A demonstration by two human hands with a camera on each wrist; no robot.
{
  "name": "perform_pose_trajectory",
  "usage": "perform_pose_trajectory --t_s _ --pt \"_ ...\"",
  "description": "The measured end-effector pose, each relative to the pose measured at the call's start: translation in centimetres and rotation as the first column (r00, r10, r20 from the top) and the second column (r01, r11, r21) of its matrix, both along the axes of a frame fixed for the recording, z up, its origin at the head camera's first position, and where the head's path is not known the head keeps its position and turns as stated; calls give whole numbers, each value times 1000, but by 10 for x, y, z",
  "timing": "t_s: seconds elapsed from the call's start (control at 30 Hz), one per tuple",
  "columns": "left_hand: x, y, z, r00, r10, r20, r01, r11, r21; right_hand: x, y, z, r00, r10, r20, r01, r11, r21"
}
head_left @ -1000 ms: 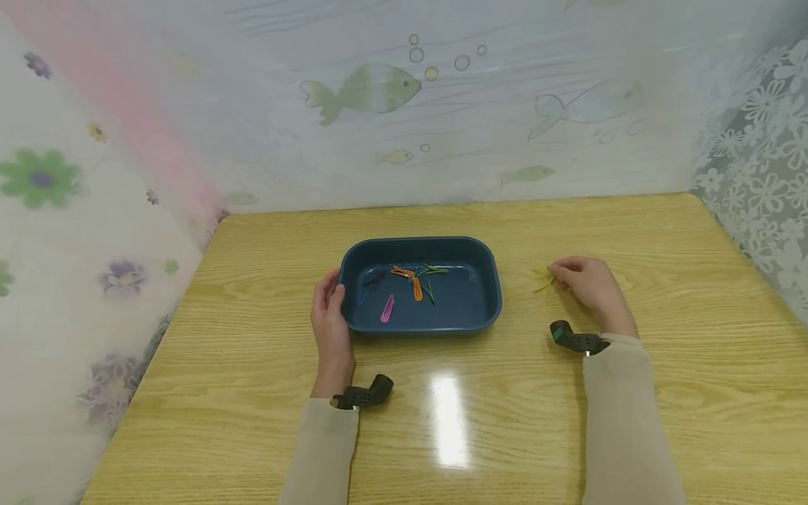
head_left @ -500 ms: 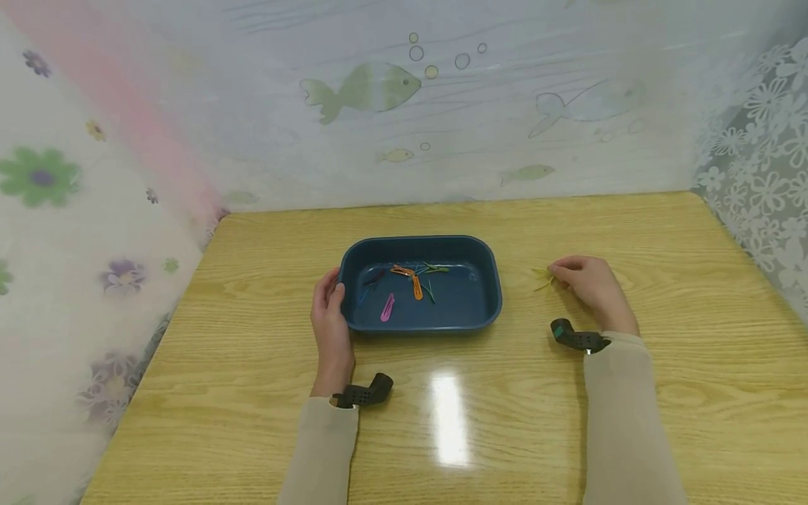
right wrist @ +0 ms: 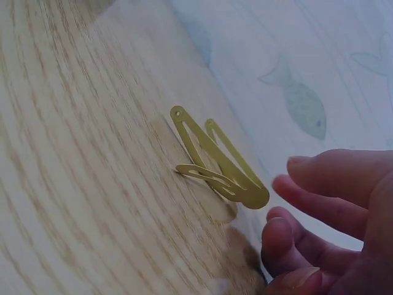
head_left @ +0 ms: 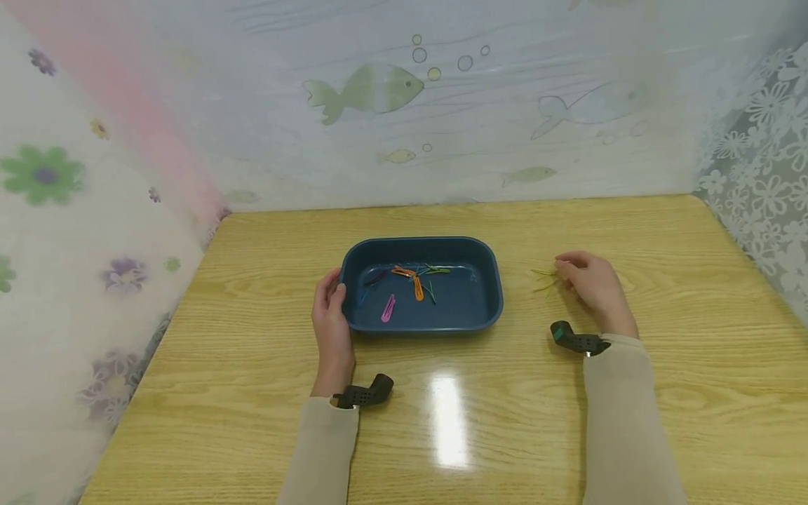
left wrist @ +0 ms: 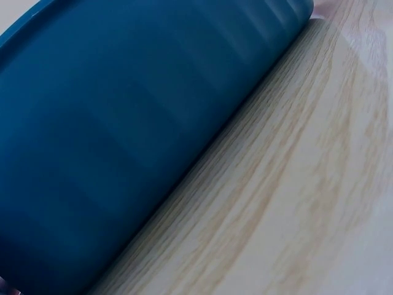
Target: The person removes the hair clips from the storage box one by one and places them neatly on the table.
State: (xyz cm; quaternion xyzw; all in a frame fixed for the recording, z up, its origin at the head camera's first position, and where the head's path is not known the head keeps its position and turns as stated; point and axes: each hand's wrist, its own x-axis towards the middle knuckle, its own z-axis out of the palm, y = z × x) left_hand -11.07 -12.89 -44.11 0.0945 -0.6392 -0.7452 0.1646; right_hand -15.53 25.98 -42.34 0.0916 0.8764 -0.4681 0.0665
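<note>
In the head view my left hand (head_left: 331, 315) grips the left end of a dark blue plastic bin (head_left: 428, 329), thumb at the rim and fingers along the outside. The bin's side wall (left wrist: 135, 123) fills much of the left wrist view. My right hand (head_left: 593, 287) is at the right of the table, beside yellow snap hair clip metal (right wrist: 227, 160) with splayed parts. A small gap shows between its bent, relaxed fingers (right wrist: 331, 175) and the yellow piece. Inside the bin lie a pink hair clip (head_left: 388, 308), an orange hair clip (head_left: 418, 288) and several others in green, blue and dark colours.
The wood-grain table (head_left: 505, 407) carries the bin and the yellow piece. Behind it stands a pale wall covering (head_left: 473, 140) printed with fish, and a flowered one (head_left: 82, 245) is at the left. Each wrist wears a black camera mount (head_left: 366, 394).
My right fingers have let go of the yellow hair clip piece and drawn slightly to the right. The left hand and the bin have stayed in place.
</note>
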Motion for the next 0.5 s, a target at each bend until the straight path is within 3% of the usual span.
perform_pose_trajectory --t_s 0.23,0.5 --pt "0 0 0 1000 -4 -1 4 1000 -4 -2 -2 3 993 -94 -68 89 994 -62" --pt "0 0 0 1000 7 2 -7 1000 -1 -3 -12 7 984 -93 -153 74 989 -127"
